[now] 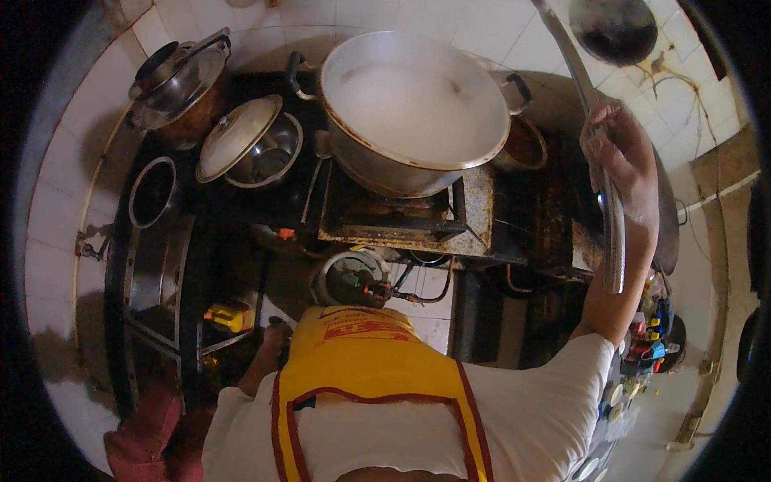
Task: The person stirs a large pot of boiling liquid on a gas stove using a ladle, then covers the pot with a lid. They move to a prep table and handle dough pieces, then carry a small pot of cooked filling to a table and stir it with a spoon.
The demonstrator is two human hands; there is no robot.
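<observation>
My right hand (622, 157) is raised at the right of the stove, fingers wrapped round a long metal-handled utensil (580, 72). Its working end runs out of the picture at the top, so its kind does not show. Left of that hand stands a large aluminium pot (361, 149) on the burner, filled with cloudy whitish liquid (409, 108). The utensil is apart from the pot's rim. My left hand (278, 332) hangs low beside the yellow apron (353, 345); it is small and in shadow, and its fingers cannot be made out.
Left of the pot, a lid (241, 136) leans on a metal bowl (277, 157). Stacked pans (181, 88) stand at the far left, near a round pot (152, 193). A bucket (325, 281) sits below the stove. Small bottles (654, 337) crowd the right side.
</observation>
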